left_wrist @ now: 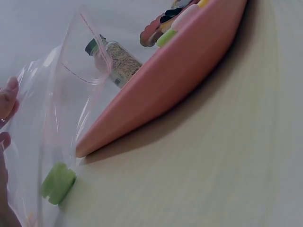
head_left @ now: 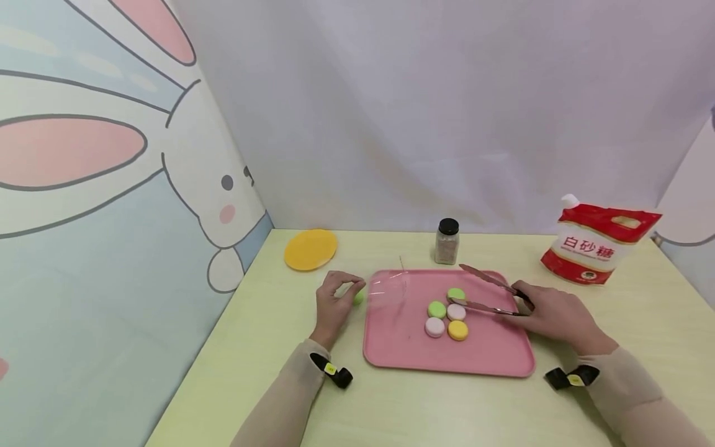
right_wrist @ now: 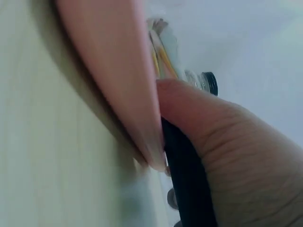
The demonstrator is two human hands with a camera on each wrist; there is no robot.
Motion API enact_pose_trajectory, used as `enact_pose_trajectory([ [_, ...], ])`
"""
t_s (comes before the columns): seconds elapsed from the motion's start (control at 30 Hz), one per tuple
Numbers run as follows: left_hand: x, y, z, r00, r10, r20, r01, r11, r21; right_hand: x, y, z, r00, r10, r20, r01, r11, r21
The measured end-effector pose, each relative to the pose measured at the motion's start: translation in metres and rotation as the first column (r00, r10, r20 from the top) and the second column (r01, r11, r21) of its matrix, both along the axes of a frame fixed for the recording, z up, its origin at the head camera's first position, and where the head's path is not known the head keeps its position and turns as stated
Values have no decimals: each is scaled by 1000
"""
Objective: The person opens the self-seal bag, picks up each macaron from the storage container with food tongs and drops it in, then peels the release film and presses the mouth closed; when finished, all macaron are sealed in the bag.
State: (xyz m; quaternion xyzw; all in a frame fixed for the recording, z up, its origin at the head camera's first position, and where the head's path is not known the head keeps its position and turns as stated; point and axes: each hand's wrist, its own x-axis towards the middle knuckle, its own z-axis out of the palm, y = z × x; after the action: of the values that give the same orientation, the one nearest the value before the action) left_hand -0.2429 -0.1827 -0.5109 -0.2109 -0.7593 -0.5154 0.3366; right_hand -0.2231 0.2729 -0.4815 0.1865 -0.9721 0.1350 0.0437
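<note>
My left hand [head_left: 335, 304] pinches the edge of a clear plastic bag [head_left: 387, 288], which stretches over the tray's left edge. A green macaron [left_wrist: 58, 183] shows low in the bag in the left wrist view. My right hand [head_left: 558, 315] grips metal tongs [head_left: 487, 308] with dark handles, their arms spread apart. One tip of the tongs lies by a green macaron [head_left: 455, 293] and a pale pink macaron [head_left: 456, 312] on the pink tray [head_left: 393, 351]. Beside these are another green macaron [head_left: 437, 310], another pale pink one [head_left: 435, 327] and a yellow one [head_left: 458, 330].
Behind the tray stands a black-lidded jar [head_left: 447, 242]. An upright red and white sugar pouch [head_left: 586, 245] is at the back right, and a yellow round plate [head_left: 310, 249] lies at the back left. A curtain [head_left: 419, 124] closes off the far side.
</note>
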Motion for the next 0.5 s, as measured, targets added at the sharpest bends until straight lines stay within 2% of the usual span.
enact_pose_trajectory([
  [0.17,0,-3,0,1000,-9,-4,9,1000,4,1,-5,2,1000,16,-5,-16,999,43],
  [0.4,-1,-2,-2,999,-18,-29,18,1000,4,5,-8,7,989,-5,149,-1,999,40],
  [0.5,-1,-1,-3,1000,-17,-25,17,1000,1,7,-9,6,983,-21,182,14,999,39],
])
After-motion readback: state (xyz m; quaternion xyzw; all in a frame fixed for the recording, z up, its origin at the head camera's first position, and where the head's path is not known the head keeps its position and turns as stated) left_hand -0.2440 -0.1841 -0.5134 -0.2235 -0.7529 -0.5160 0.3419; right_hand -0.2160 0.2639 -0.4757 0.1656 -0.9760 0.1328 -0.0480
